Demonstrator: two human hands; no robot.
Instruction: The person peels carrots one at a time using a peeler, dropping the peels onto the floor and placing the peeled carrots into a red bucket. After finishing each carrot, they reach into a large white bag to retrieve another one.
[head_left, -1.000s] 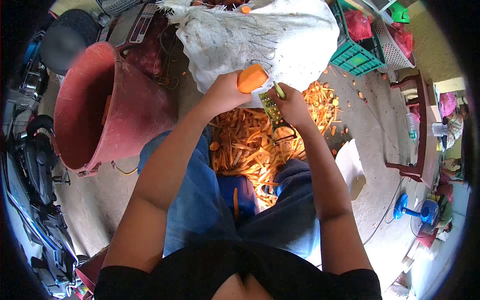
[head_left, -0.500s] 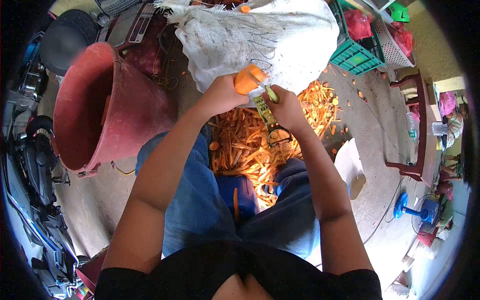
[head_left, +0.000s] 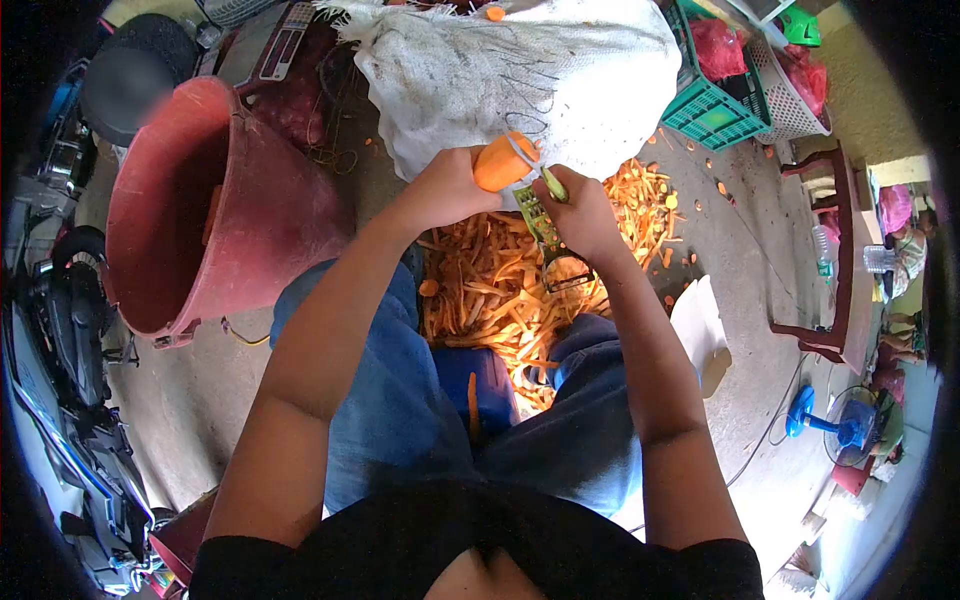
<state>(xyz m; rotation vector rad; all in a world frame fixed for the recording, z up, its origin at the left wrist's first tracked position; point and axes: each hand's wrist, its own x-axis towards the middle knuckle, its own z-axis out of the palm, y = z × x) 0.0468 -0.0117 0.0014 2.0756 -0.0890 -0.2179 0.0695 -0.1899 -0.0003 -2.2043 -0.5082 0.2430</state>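
Note:
My left hand [head_left: 450, 190] is wrapped round a thick orange carrot [head_left: 502, 166], its cut end pointing up and right. In my right hand [head_left: 585, 212], closed fingers grip a small knife [head_left: 554, 185] with a green handle. Its narrow blade lies against the carrot's right end. A patterned green peeler-like tool [head_left: 538, 218] with a dark loop at its lower end also sits in that hand; the fingers hide part of it. Beneath both hands spreads a heap of carrot peelings [head_left: 490, 290].
A white woven sack [head_left: 520, 75] lies just ahead. To the left stands a large red tub [head_left: 280, 190]. Green crate [head_left: 715, 105] is at upper right, a wooden piece of furniture [head_left: 850, 260] and blue fan [head_left: 850, 430] at right. A blue container [head_left: 475, 385] is between the knees.
The knife has shifted slightly, its blade now lying more across the carrot's end. My right hand has moved a little to the right; my left hand barely moved.

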